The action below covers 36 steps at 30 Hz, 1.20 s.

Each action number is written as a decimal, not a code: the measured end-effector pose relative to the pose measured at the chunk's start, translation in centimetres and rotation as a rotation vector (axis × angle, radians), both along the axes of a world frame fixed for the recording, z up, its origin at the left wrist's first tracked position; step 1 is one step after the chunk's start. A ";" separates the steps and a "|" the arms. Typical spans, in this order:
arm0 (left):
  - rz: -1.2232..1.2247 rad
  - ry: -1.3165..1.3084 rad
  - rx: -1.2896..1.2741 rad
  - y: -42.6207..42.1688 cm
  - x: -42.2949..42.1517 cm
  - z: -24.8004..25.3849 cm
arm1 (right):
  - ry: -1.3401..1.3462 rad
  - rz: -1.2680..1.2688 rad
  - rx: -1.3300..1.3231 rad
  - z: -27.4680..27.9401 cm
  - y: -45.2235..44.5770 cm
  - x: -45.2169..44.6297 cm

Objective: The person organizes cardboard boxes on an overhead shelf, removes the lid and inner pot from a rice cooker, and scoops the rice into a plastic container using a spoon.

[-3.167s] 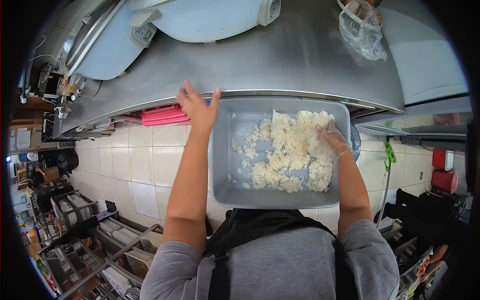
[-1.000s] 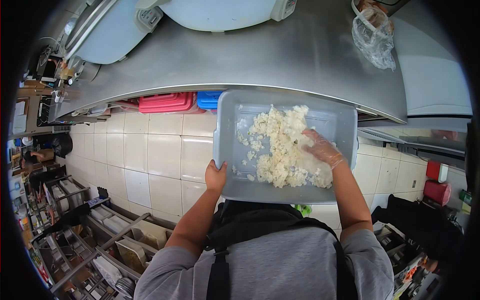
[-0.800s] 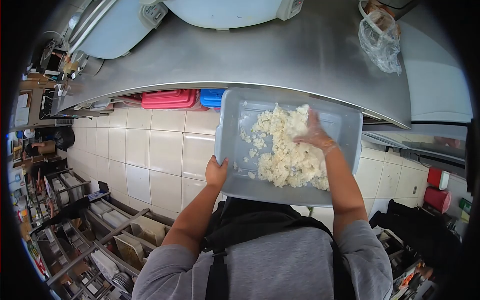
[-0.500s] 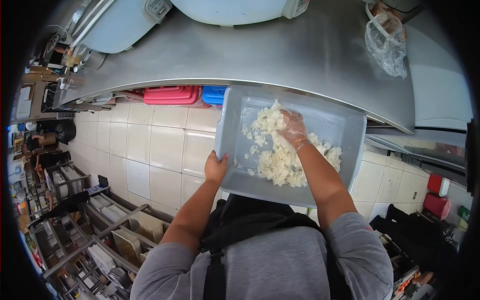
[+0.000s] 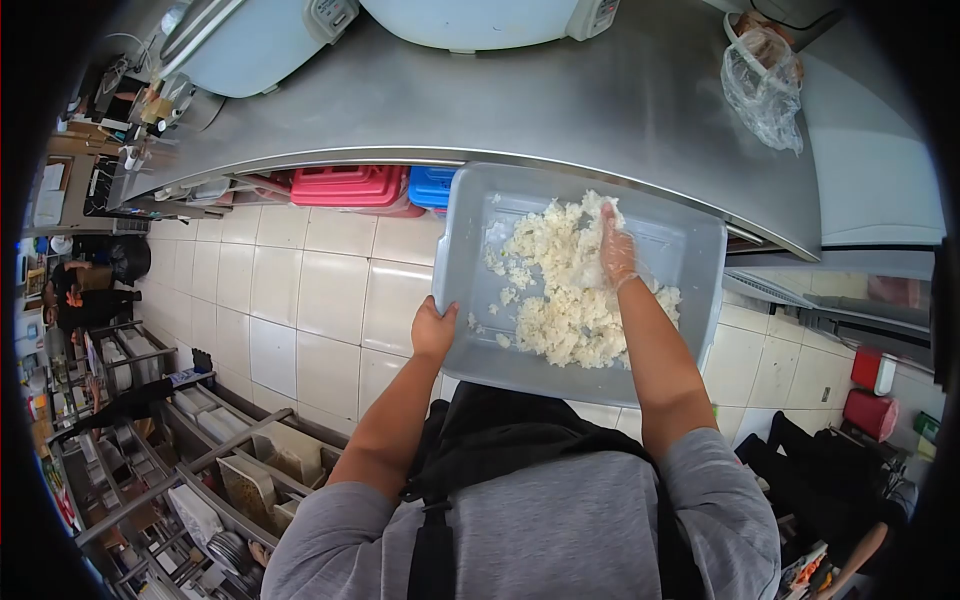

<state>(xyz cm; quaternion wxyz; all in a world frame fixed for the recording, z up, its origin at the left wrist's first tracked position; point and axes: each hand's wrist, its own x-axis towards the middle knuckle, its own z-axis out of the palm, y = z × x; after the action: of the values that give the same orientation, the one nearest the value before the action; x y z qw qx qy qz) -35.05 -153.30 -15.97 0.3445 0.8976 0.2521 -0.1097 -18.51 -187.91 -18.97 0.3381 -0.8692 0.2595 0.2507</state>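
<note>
A grey plastic tub (image 5: 690, 300) sits in front of me, partly against the counter's front edge. Loose clumps of cooked white rice (image 5: 565, 320) are heaped in its middle. My left hand (image 5: 433, 328), bare, is closed on the tub's left wall, thumb on the rim. Inside the tub, my right hand (image 5: 617, 250) wears a clear plastic glove. It is turned on edge with its palm side against the rice, pointing toward the far wall. The digit that shows is stretched out; the other fingers are partly hidden by rice.
A steel counter (image 5: 500, 110) spans the far side, with white appliances (image 5: 480, 20) and a plastic bag (image 5: 765, 85) on it. Pink (image 5: 350, 186) and blue (image 5: 430, 186) lidded bins stand below. A rack with containers (image 5: 260, 470) is at left. Another person (image 5: 90, 290) is at far left.
My right hand has moved right within the tub and turned from palm down onto its edge. Rice now shows where it was. My left hand keeps its hold on the tub.
</note>
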 end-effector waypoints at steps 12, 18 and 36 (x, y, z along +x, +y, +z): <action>0.002 0.020 -0.029 0.3 0.1 0.3 | -0.103 0.131 0.055 10.8 -9.7 -10.8; -0.020 0.013 -0.003 0.2 0.0 0.9 | -0.053 -0.298 0.242 -2.8 -13.0 -15.4; 0.109 -0.022 -0.165 0.5 0.4 0.2 | 0.051 1.055 -0.204 11.6 16.9 -10.2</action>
<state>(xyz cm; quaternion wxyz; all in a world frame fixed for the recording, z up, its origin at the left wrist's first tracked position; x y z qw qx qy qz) -34.62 -152.83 -15.78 0.4256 0.8522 0.2869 -0.1013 -28.67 -170.96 -7.36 0.0735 -0.9036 -0.1814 0.3810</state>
